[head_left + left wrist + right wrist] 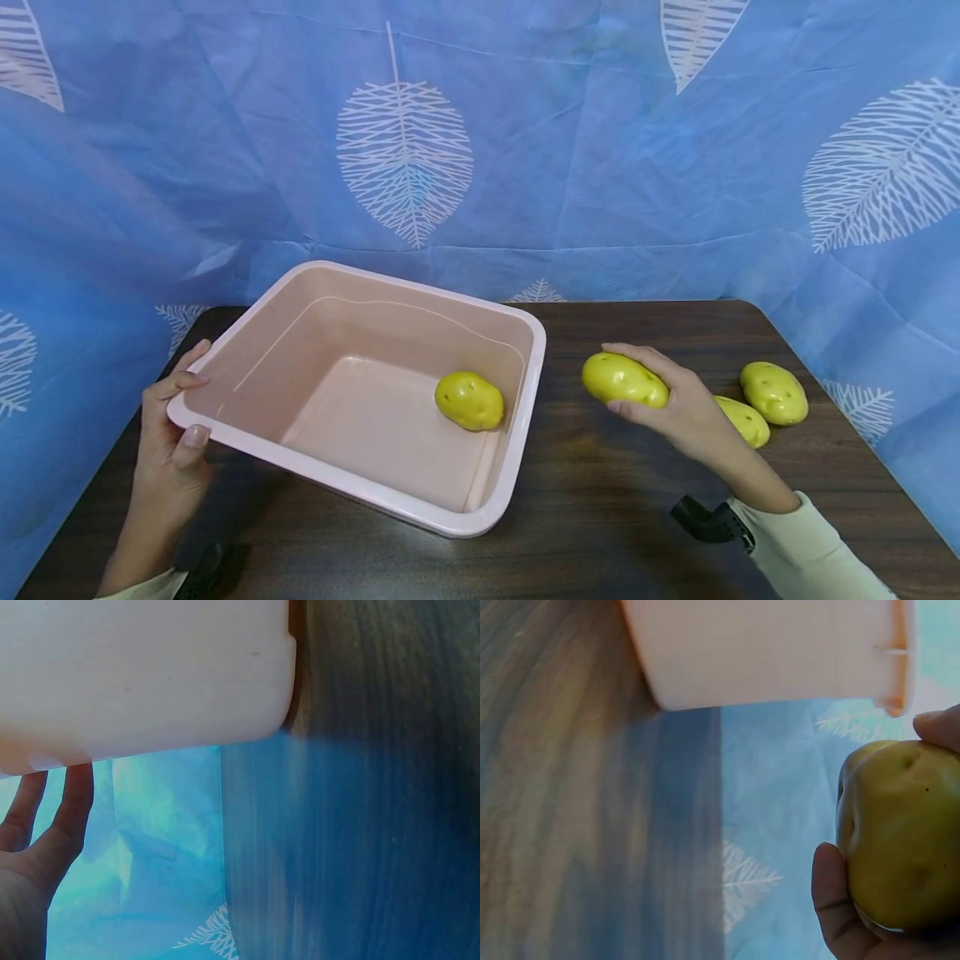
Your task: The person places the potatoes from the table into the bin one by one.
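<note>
My left hand (174, 433) grips the rim of a pale pink plastic basin (330, 477) at its left corner, thumb and fingers over the edge. The left wrist view shows two fingers (75, 806) reaching up to the basin's rim. One yellow-green potato (469, 401) lies inside, near the right wall. To the right of the basin, my right hand (678, 408) holds another potato (624, 380) between thumb and fingers, above the table. The right wrist view shows this held potato (904, 832) large, with the basin's outer wall (765, 652) beyond it.
Two more potatoes, one rounder (774, 392) and one partly hidden (744, 421) behind the right hand, lie on the dark wooden table (600, 517) at the right. A blue cloth (525, 150) with white leaf prints hangs behind the table and along its sides.
</note>
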Demonstrator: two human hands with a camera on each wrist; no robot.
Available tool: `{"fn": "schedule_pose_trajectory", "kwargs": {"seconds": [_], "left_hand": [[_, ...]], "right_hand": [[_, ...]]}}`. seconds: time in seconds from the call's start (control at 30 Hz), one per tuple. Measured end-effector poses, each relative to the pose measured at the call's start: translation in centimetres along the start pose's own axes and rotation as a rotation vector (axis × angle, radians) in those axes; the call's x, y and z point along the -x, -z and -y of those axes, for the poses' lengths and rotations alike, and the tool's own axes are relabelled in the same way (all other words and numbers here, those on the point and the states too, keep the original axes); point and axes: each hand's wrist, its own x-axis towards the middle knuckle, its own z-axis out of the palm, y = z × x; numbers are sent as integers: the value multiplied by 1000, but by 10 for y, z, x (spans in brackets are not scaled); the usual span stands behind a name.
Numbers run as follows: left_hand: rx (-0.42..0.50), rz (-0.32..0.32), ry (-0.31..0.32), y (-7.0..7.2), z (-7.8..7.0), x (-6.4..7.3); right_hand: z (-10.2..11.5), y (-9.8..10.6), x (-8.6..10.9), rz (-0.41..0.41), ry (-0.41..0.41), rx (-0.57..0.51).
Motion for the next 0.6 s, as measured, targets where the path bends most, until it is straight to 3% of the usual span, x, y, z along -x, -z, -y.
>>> {"fn": "schedule_pose_trajectory", "kwargs": {"seconds": [0.27, 0.5, 0.6], "left_hand": [[-9, 5, -20, 1, 1, 0], [-62, -1, 47, 0, -3, -1], [-62, 1, 45, 0, -4, -1]], "right_hand": [[25, 18, -5, 3, -18, -34], [43, 29, -10, 22, -15, -33], [50, 33, -13, 36, -12, -40]]}}
